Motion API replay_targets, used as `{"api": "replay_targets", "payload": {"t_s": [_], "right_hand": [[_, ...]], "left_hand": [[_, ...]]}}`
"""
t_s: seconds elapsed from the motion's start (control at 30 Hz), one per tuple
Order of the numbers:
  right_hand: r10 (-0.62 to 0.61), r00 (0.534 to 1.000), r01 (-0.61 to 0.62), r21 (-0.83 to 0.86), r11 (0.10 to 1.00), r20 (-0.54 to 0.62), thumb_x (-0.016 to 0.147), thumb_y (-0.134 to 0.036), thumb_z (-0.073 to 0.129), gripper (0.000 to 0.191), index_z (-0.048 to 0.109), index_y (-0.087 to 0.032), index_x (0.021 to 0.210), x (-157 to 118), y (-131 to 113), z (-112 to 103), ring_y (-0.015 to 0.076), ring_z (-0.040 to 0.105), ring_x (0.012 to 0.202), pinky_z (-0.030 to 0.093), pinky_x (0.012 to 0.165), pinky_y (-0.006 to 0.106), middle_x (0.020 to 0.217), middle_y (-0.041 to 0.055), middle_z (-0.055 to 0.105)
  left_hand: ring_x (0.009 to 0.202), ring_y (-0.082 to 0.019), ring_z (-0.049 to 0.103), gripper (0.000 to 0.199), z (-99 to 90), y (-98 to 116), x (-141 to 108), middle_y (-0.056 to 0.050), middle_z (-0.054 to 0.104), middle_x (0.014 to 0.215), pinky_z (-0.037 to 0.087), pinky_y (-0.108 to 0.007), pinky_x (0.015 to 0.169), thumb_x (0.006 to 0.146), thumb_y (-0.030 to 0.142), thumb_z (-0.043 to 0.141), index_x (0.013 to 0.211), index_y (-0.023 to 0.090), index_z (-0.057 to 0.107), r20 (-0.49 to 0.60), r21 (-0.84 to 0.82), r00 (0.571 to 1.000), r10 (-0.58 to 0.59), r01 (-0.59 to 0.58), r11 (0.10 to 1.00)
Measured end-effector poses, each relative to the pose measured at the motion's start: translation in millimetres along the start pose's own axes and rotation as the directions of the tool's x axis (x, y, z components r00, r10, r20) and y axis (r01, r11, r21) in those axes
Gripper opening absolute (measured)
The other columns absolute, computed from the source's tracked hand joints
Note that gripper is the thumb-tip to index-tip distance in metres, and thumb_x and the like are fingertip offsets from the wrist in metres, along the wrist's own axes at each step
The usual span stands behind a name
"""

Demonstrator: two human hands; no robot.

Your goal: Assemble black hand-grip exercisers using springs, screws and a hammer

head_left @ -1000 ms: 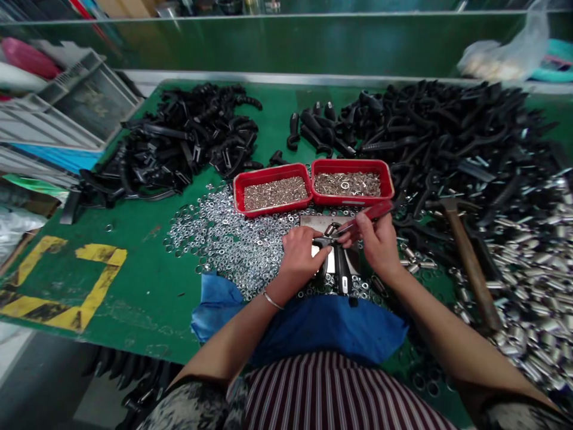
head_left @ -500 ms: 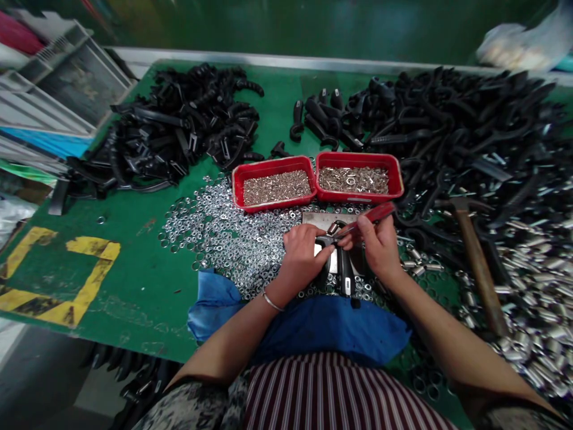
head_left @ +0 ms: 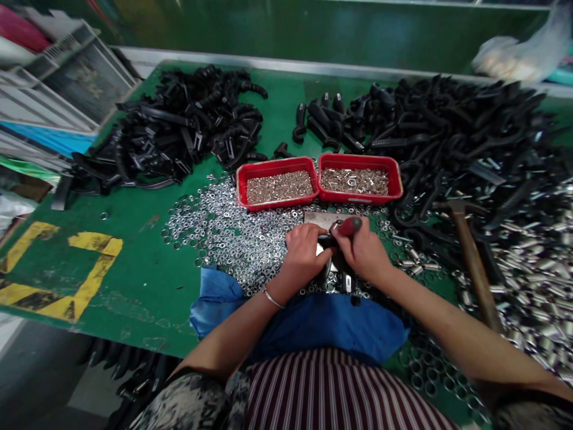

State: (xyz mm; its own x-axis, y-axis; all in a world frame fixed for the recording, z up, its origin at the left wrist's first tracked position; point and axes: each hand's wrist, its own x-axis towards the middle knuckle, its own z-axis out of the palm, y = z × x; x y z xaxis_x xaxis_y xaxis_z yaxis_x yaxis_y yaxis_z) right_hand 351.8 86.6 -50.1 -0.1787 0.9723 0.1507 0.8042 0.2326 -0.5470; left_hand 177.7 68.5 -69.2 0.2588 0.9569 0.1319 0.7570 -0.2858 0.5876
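Note:
My left hand [head_left: 304, 248] is closed on a black plastic handle [head_left: 327, 240], pressing it over a metal plate [head_left: 317, 218]. In my right hand [head_left: 364, 254] is a red-handled screwdriver [head_left: 349, 226], held upright with its handle end toward me. Its tip is hidden behind my fingers, against or close to the black handle. Another black part with a small pale slot [head_left: 347, 282] lies below my hands. Small metal rings [head_left: 242, 239] are spread around the plate, mostly on the left.
Two red trays [head_left: 277, 204] of small metal pieces stand just beyond my hands. Black plastic parts are heaped at back left [head_left: 192, 119] and back right [head_left: 447, 119]. A wooden-handled hammer [head_left: 477, 269] lies right, beside metal sleeves [head_left: 537, 286]. Blue cloth [head_left: 331, 328] lies along the near edge.
My right hand has swung the screwdriver from a slant to nearly upright and moved left, closer to my left hand. My left hand stays on the black handle.

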Motion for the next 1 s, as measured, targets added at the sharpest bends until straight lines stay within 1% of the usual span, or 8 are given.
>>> {"api": "replay_targets", "payload": {"t_s": [0.17, 0.27, 0.4, 0.53, 0.63, 0.73, 0.87, 1.0], "right_hand": [[0.046, 0.996, -0.059, 0.18, 0.982, 0.073, 0.094, -0.057, 0.046, 0.043, 0.048, -0.02, 0.117, 22, -16, -7, 0.0267, 0.064, 0.066, 0.049, 0.062, 0.041, 0.08, 0.01, 0.067], [0.055, 0.997, -0.073, 0.412, 0.908, 0.056, 0.097, -0.068, 0.029, 0.049, 0.049, -0.027, 0.114, 25, -26, -18, 0.0209, 0.057, 0.055, 0.05, 0.056, 0.039, 0.072, 0.004, 0.063], [0.177, 0.984, -0.13, 0.604, 0.786, -0.018, 0.097, -0.072, 0.019, 0.056, 0.051, -0.029, 0.111, 23, 2, -42, 0.0184, 0.051, 0.046, 0.049, 0.051, 0.038, 0.07, 0.0034, 0.066], [0.273, 0.942, -0.304, 0.148, 0.941, 0.197, 0.087, -0.075, 0.051, 0.051, 0.06, -0.025, 0.083, 12, 61, -73, 0.0224, 0.056, 0.049, 0.046, 0.053, 0.039, 0.06, 0.0051, 0.063], [0.218, 0.966, -0.178, -0.25, 0.952, 0.142, 0.087, -0.07, 0.057, 0.05, 0.065, -0.022, 0.075, 10, 80, -94, 0.0278, 0.062, 0.064, 0.046, 0.062, 0.041, 0.071, 0.0114, 0.068], [-0.013, 0.997, 0.028, -0.203, 0.979, 0.073, 0.093, -0.052, 0.059, 0.032, 0.072, -0.022, 0.093, 30, 64, -95, 0.0283, 0.065, 0.081, 0.047, 0.072, 0.042, 0.094, 0.0126, 0.071], [-0.279, 0.952, 0.288, -0.06, 0.956, 0.127, 0.093, -0.027, 0.06, 0.016, 0.074, -0.02, 0.09, 86, 13, -56, 0.0269, 0.062, 0.088, 0.046, 0.08, 0.041, 0.094, 0.0105, 0.07], [-0.449, 0.859, 0.492, -0.156, 0.857, 0.245, 0.093, -0.017, 0.058, 0.019, 0.076, -0.017, 0.088, 146, -37, -2, 0.0284, 0.058, 0.097, 0.04, 0.093, 0.043, 0.094, 0.0122, 0.071]], "left_hand": [[0.118, -0.03, 0.05, 0.036, -4.4, 4, 4, -0.01, 0.061, 0.122, 0.037, -0.043, 0.098, 0.091, 0.04, 0.068, 0.117, 0.018, 0.058, 0.038, 0.079, 0.999, -0.031, 0.028, 0.996], [0.118, -0.03, 0.05, 0.034, -3.0, 4, 4, -0.011, 0.061, 0.12, 0.036, -0.043, 0.098, 0.092, 0.039, 0.067, 0.117, 0.018, 0.058, 0.039, 0.092, 0.998, -0.042, 0.038, 0.995], [0.118, -0.03, 0.05, 0.039, -4.6, 5, -3, -0.01, 0.061, 0.121, 0.036, -0.044, 0.099, 0.091, 0.046, 0.067, 0.118, 0.019, 0.058, 0.06, 0.072, 0.998, -0.028, 0.024, 0.997], [0.119, -0.027, 0.05, 0.038, -28.7, -5, 2, -0.008, 0.061, 0.125, 0.038, -0.042, 0.099, 0.096, 0.045, 0.06, 0.128, 0.024, 0.058, 0.083, 0.036, 0.99, 0.117, -0.12, 0.992], [0.111, -0.026, 0.054, 0.025, -62.3, -31, 37, -0.008, 0.065, 0.115, 0.039, -0.042, 0.098, 0.101, 0.034, 0.049, 0.116, 0.026, 0.067, -0.014, 0.178, 0.989, 0.15, -0.145, 0.973], [0.106, -0.031, 0.058, 0.021, -93.0, -65, 88, -0.014, 0.068, 0.103, 0.04, -0.045, 0.096, 0.094, 0.023, 0.055, 0.101, 0.018, 0.073, -0.027, 0.431, 1.0, -0.01, 0.02, 0.902], [0.095, -0.033, 0.065, 0.012, -108.4, -89, 126, -0.017, 0.071, 0.086, 0.046, -0.042, 0.088, 0.082, 0.017, 0.064, 0.084, 0.01, 0.074, 0.175, 0.554, 0.965, -0.194, 0.067, 0.83], [0.099, -0.031, 0.066, 0.021, -101.8, -93, 117, -0.021, 0.072, 0.1, 0.048, -0.041, 0.091, 0.089, 0.018, 0.054, 0.092, 0.009, 0.073, 0.101, 0.519, 0.989, -0.107, 0.04, 0.854]]}}
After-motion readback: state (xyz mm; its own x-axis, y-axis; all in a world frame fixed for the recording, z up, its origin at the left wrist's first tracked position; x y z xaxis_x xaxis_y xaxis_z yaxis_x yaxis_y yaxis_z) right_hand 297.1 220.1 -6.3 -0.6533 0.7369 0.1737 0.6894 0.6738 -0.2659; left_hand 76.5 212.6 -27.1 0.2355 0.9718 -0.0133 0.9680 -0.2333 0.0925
